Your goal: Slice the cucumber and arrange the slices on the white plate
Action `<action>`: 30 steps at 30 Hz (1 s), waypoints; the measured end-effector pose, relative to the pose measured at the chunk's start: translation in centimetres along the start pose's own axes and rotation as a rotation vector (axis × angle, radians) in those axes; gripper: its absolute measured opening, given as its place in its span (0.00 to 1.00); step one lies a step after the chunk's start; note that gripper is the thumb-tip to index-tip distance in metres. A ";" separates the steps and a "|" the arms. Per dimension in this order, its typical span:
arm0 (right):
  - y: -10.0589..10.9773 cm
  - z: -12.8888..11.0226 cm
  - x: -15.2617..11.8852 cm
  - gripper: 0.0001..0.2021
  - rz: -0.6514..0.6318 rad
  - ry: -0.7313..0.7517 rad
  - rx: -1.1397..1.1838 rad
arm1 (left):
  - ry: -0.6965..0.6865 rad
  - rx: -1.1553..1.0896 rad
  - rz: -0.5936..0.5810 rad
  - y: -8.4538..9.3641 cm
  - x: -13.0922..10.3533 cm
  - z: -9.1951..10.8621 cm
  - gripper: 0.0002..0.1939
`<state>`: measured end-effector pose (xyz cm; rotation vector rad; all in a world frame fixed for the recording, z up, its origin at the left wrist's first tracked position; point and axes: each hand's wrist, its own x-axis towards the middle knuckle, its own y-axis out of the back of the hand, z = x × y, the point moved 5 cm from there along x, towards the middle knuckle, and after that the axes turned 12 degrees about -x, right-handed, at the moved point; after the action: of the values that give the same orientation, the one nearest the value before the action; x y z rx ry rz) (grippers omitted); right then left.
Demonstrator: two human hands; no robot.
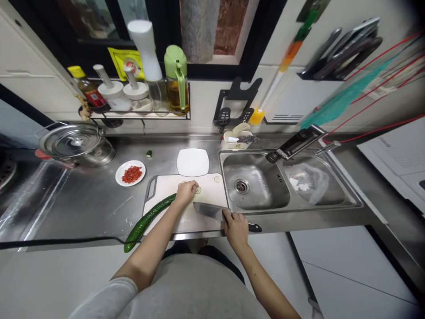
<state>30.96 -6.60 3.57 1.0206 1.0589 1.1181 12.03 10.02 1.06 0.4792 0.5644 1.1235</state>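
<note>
A long green cucumber [149, 218] lies slantwise on the white cutting board [212, 225], its near end reaching past the counter's front edge. My left hand [187, 192] is closed over its far end, fingers curled, and hides part of it. A pale round of cucumber [198, 190] shows at those fingertips; whether it is a loose slice or the cut face I cannot tell. My right hand [237, 228] grips a kitchen knife [209, 210] with a broad blade and black handle, the blade pointing left over the board. One cucumber slice [217, 179] lies at the board's far right corner.
Behind the board is a white square plate [193, 162]. Left are a dish of chopped red pieces [130, 173], a cucumber stub [149, 153] and a lidded steel pot [78, 144]. The sink [255, 177] adjoins the right. A dark cable [66, 242] crosses the front edge.
</note>
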 end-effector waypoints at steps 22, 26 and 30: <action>0.1 -0.1 0.8 0.18 -0.081 -0.067 0.278 | 0.014 -0.008 0.215 3.8 -0.3 -2.2 0.10; 0.7 -2.0 1.7 0.18 -0.181 -0.009 0.384 | -0.035 -0.097 0.268 6.7 -3.5 -5.3 0.12; 2.0 -5.0 3.0 0.17 -0.325 0.043 0.344 | -0.094 -0.067 0.153 7.4 -6.1 -7.5 0.14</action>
<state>26.11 -2.95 4.20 1.0457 1.4273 0.7105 0.14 7.61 0.99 0.5215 0.4120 1.2551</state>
